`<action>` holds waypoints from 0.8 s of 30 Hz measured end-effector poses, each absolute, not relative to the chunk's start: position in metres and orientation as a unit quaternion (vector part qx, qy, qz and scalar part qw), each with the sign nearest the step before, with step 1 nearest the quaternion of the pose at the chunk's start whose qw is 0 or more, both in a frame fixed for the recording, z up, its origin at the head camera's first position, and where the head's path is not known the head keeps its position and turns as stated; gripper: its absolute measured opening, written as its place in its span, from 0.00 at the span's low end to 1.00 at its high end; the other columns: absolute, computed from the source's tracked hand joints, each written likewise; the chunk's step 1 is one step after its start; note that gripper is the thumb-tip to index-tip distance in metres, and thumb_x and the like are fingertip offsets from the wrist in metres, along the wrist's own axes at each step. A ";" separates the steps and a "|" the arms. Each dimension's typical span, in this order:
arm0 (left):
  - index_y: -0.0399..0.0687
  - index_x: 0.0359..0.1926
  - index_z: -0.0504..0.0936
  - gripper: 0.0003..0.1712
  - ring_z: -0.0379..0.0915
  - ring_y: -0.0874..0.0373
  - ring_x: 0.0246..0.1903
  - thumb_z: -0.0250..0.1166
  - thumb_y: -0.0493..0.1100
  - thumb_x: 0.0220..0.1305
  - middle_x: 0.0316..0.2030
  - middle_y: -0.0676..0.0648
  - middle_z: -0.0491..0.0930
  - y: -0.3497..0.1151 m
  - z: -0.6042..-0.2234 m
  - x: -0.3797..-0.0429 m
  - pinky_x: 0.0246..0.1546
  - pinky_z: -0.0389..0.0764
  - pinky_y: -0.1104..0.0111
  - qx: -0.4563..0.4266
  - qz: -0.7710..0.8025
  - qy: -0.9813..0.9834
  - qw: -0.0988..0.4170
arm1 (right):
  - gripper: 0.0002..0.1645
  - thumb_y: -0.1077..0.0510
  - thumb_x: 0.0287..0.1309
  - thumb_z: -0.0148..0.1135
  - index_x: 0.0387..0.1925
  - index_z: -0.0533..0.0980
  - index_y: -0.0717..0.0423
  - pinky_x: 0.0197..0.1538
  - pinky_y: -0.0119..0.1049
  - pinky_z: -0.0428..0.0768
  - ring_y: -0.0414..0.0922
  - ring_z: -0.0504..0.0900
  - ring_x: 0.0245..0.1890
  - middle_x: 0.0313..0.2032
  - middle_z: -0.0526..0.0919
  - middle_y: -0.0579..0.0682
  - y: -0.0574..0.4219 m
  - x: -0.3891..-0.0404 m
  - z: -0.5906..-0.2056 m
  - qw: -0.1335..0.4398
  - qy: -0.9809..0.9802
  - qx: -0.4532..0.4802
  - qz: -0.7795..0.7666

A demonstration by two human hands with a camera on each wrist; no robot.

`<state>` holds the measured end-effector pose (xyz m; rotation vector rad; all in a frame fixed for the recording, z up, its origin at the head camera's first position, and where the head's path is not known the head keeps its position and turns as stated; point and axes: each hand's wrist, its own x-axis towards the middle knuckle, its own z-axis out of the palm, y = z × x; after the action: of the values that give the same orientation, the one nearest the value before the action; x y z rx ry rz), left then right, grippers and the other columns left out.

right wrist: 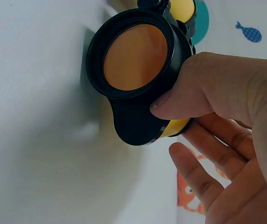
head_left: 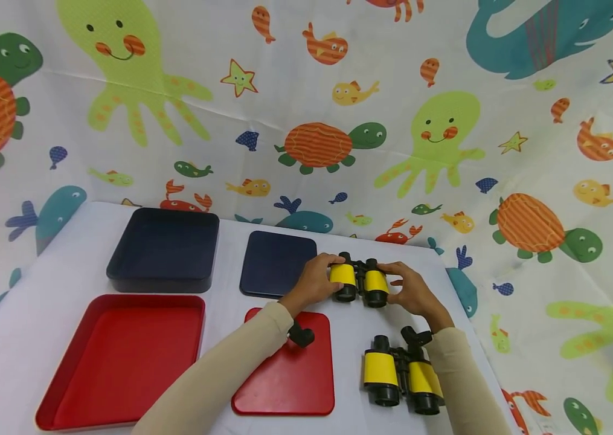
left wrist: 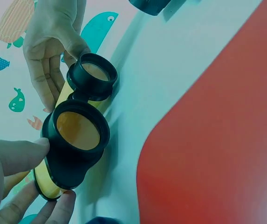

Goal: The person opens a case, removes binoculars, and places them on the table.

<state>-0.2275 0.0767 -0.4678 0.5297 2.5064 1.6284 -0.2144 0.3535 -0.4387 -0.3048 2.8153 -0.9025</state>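
From the head view, the left hand (head_left: 314, 281) and right hand (head_left: 412, 290) clasp the far binoculars (head_left: 359, 281) between them, one barrel each, on the table (head_left: 40, 314) just beyond the small red lid (head_left: 290, 374); a second pair of binoculars (head_left: 401, 377) lies beside the right forearm. At the left wrist, thumb and fingers pinch the near barrel; keep that hold even. At the right wrist, the thumb presses the lens rim; steady pressure from both sides seems best.
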 end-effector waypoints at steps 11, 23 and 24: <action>0.46 0.69 0.79 0.32 0.71 0.44 0.73 0.74 0.32 0.65 0.70 0.41 0.77 0.083 -0.471 -0.232 0.77 0.71 0.51 0.167 0.534 0.827 0.057 | 0.50 0.73 0.54 0.73 0.78 0.68 0.54 0.72 0.63 0.75 0.63 0.71 0.74 0.75 0.70 0.61 0.359 -0.223 -0.442 0.091 0.942 -0.088 -0.311; 0.48 0.70 0.80 0.28 0.73 0.45 0.69 0.70 0.36 0.70 0.69 0.44 0.79 0.072 -0.465 -0.230 0.74 0.74 0.51 0.220 0.441 0.870 0.020 | 0.54 0.71 0.57 0.71 0.82 0.61 0.51 0.72 0.64 0.75 0.64 0.69 0.75 0.76 0.67 0.61 0.354 -0.211 -0.437 0.066 0.958 -0.084 -0.267; 0.48 0.70 0.80 0.28 0.74 0.45 0.68 0.70 0.38 0.70 0.68 0.44 0.79 0.069 -0.462 -0.229 0.74 0.74 0.51 0.227 0.422 0.878 0.009 | 0.53 0.70 0.58 0.71 0.82 0.61 0.49 0.72 0.64 0.75 0.64 0.69 0.75 0.76 0.67 0.61 0.351 -0.209 -0.434 0.056 0.960 -0.085 -0.259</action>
<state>-0.2286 0.0690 -0.4624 0.7082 2.7412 1.3191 -0.2091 0.3514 -0.4341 -0.2572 2.9142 -0.7859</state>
